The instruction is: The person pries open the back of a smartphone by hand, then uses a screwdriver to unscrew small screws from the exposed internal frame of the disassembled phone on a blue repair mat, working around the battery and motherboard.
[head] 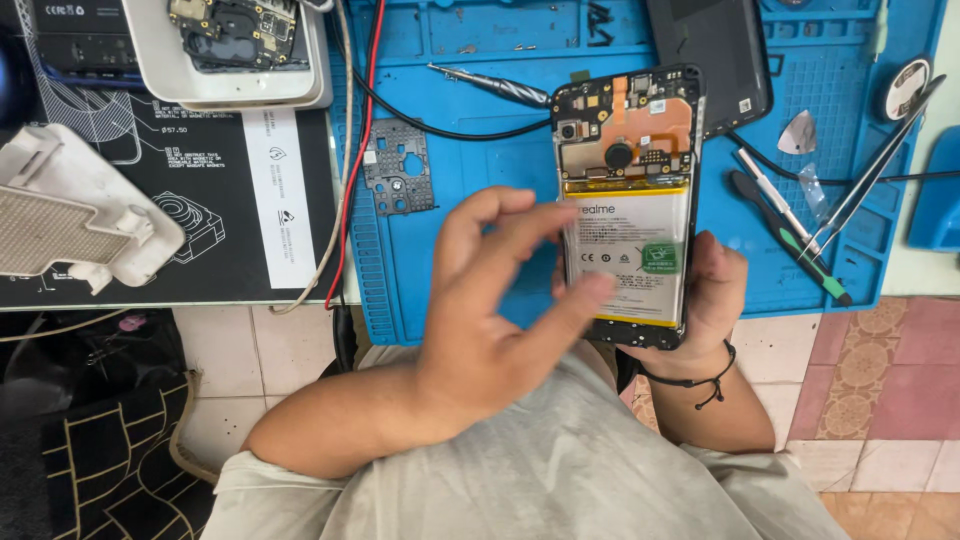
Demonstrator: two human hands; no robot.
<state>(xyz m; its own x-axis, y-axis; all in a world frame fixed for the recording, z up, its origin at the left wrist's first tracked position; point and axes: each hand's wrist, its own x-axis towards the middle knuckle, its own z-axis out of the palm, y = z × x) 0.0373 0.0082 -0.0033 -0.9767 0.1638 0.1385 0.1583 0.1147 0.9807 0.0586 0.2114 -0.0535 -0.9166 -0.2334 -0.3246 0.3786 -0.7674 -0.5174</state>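
Two hands: both on the opened smartphone (627,200)
Right hand (712,295): gripping its lower edge
Left hand (500,310): open, fingertip on the battery (625,250)
Bench's right edge: tweezers (870,170) on the blue mat (460,180)

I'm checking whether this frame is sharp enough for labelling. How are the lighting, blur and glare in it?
Head view: even, soft daylight with faint shadows only; the left hand is slightly motion-blurred at the fingertips, while the opened phone in the right hand is sharp; mild sheen on the blue mat, no harsh glare; edges bend slightly from the wide lens.
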